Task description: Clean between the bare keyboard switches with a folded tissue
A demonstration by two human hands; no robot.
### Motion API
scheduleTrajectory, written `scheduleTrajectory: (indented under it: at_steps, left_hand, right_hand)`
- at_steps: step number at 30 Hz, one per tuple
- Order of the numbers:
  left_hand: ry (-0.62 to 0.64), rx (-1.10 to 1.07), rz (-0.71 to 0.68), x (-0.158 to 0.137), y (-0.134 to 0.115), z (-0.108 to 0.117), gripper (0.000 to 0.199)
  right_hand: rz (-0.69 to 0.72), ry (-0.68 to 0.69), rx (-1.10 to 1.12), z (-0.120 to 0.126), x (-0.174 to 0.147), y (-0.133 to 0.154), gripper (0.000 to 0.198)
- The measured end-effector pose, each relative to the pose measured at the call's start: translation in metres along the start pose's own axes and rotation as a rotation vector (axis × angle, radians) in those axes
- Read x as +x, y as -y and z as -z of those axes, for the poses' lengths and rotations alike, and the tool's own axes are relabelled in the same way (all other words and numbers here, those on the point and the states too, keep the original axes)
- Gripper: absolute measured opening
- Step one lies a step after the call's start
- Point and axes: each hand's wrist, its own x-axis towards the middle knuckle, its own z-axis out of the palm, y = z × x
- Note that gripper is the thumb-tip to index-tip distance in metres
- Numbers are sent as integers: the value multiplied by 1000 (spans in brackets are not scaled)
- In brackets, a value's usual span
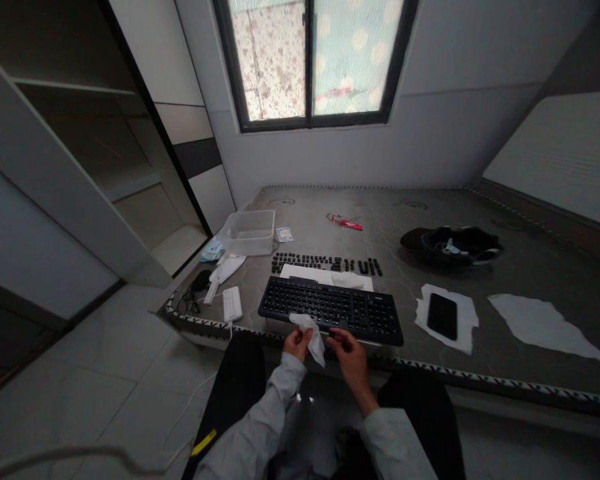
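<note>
My left hand [297,344] is closed on a crumpled white wipe [316,341], one end of which sticks up over the keyboard's front edge. Close beside it, my right hand [349,353] pinches a small black keycap [332,333] between thumb and fingertips; the fingers partly hide it. Just beyond both hands lies a black keyboard [330,306], its key area showing bare key sockets. Behind it, loose black keycaps [325,261] are set out in rows on the mattress [310,207]. White paper [300,272] lies between those rows and the keyboard.
At left are a clear plastic bin [250,233], a white power strip [233,304], a black cable [200,283] and a small packet [284,234]. A red-handled tool [347,223] lies farther back. On the right are a dark cap [450,245], a phone [443,316] on tissue and another tissue [543,323].
</note>
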Motion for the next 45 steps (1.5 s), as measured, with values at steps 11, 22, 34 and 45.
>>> scheduleTrajectory:
  at_steps: [11,22,34,45]
  left_hand:
    - [-13,-3,-3,4,6,2,44]
    - [-25,-8,12,11,12,6,51]
    - [1,-76,7,22,19,14,52]
    - [9,-97,24,26,21,14,41]
  right_hand:
    - [55,-95,-5,2,-1,-2,31]
    - [117,-104,-22,20,5,3,26]
    - [58,-219,-377,108,58,20,42]
    - [59,-36,-586,142,119,38,32]
